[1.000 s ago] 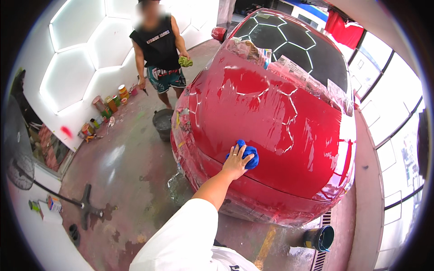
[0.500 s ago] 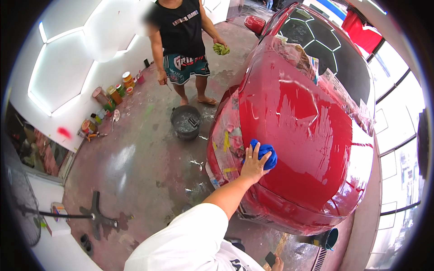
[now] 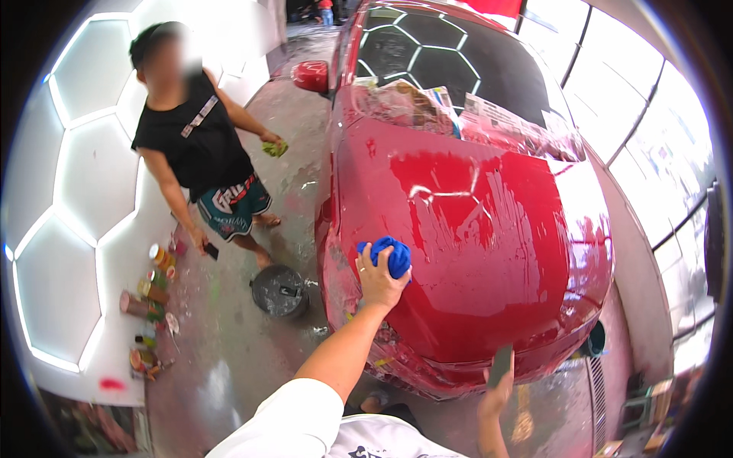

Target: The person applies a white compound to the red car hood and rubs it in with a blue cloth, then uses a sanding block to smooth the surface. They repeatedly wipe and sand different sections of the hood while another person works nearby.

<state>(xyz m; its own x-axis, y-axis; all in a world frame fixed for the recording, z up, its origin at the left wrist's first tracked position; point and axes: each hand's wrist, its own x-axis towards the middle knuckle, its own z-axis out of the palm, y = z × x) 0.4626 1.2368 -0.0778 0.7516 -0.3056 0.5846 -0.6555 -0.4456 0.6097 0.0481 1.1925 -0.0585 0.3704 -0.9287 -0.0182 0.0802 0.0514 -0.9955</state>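
Head view: a red car (image 3: 466,206) takes up the middle, its nose toward the wearer.
Hood (image 3: 466,298): glossy in patches, duller in others; grit trapped on its surface could scratch the finish.
Co-worker (image 3: 195,145): stands off the hood's left edge, holding a green rag (image 3: 275,147) and a small dark piece (image 3: 211,250).
Bucket (image 3: 279,294): on the floor near the car's left front corner; a stray step by the co-worker could tip it.
Newspaper (image 3: 504,126): along the hood's far edge; water reaching it could soak and loosen it.
Left hand (image 3: 382,282): fingers curled on the blue cloth (image 3: 395,257), grasping it against the hood.
Right hand (image 3: 496,393): grasping 1 dark block (image 3: 501,365).
Cloth: near the hood's left edge; dragged outward, it could snag the torn masking (image 3: 345,282).
Block: by the hood's front edge, contact impossible to tell; a tilted corner could gouge paint, a slack grip could drop it.
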